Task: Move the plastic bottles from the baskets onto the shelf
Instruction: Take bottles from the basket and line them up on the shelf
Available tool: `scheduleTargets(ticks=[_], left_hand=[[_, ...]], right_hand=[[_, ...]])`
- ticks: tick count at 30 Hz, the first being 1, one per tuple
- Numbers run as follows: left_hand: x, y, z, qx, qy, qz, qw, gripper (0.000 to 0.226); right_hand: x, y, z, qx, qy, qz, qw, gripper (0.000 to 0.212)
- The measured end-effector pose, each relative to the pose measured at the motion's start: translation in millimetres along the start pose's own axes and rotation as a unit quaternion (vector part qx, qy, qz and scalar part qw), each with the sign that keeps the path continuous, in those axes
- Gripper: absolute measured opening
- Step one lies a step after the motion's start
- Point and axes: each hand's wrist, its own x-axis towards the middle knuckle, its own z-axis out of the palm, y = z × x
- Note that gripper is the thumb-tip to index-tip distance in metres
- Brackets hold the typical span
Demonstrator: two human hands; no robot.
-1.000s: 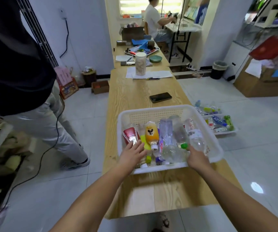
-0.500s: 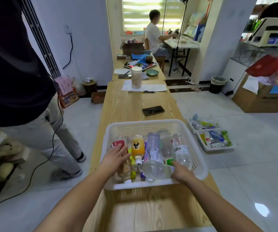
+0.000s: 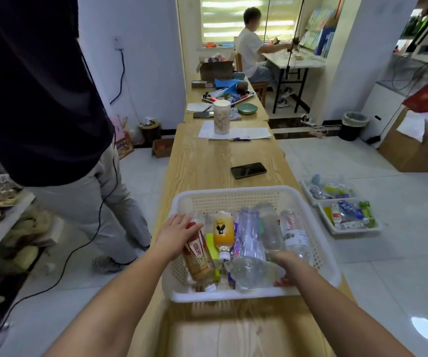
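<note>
In the white basket [image 3: 233,194], our left hand [image 3: 175,234] wraps the brown tea bottle [image 3: 198,256]; our right hand [image 3: 289,266] clasps a clear crumpled bottle [image 3: 251,273]. We should lift both straight up, clearing the rim.

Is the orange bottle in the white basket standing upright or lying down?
Lying down. The orange bottle rests among the other bottles in the basket, with its white cap end pointing toward the camera.
</note>
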Motion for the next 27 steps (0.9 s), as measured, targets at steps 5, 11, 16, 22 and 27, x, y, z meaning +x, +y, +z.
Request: scheduleTargets(ticks=[5, 11, 16, 22, 27], left_hand=[[20.0, -14.5, 7.3, 0.022, -0.024, 0.132, 0.991, 0.089], [51.2, -28.5, 8.0, 0.055, 0.021, 0.301, 0.952, 0.066], [60.4, -49.9, 4.5, -0.104, 0.135, 0.281, 0.945, 0.06], [69.7, -66.2, -26.0, -0.22, 0.065, 0.058, 0.972, 0.08], [60.8, -34.3, -10.3, -0.271, 0.002, -0.118, 0.955, 0.091]], right_hand=[[-7.9, -9.1, 13.0, -0.045, -0.012, -0.01, 0.999, 0.076], [-10.5, -20.6, 19.6, -0.098, -0.006, 0.051, 0.994, 0.085], [-15.1, -15.7, 27.0, -0.001, 0.001, 0.031, 1.0, 0.081], [-43.6, -23.8, 36.6, -0.023, 0.062, 0.032, 0.997, 0.066], [-46.1, -42.9, 48.2, -0.137, 0.08, 0.062, 0.985, 0.084]])
